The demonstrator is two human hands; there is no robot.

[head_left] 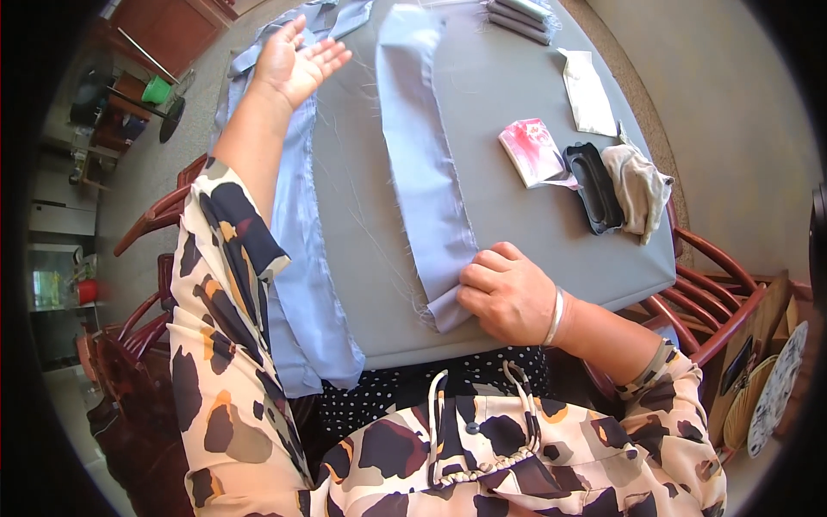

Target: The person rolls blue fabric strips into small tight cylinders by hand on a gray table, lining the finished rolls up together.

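A long light-blue fabric strip (418,129) with frayed edges runs lengthwise over the grey-covered table (525,319). Its near end is folded over, and my right hand (508,291) pinches the right side of that fold, fingers closed. My left hand (297,65) is raised at the far left, palm turned up and fingers spread, holding nothing. Beneath and beside my left arm lies a second, longer piece of blue fabric (297,284), which hangs over the table's near edge. Loose threads trail across the table between the two pieces.
At the right are a pink-and-white packet (536,151), a black tray-like case (593,188), a crumpled beige cloth (635,189) and a white packet (587,90). Folded grey-blue fabric (521,19) is stacked at the far edge. Wooden chairs (715,302) flank the table.
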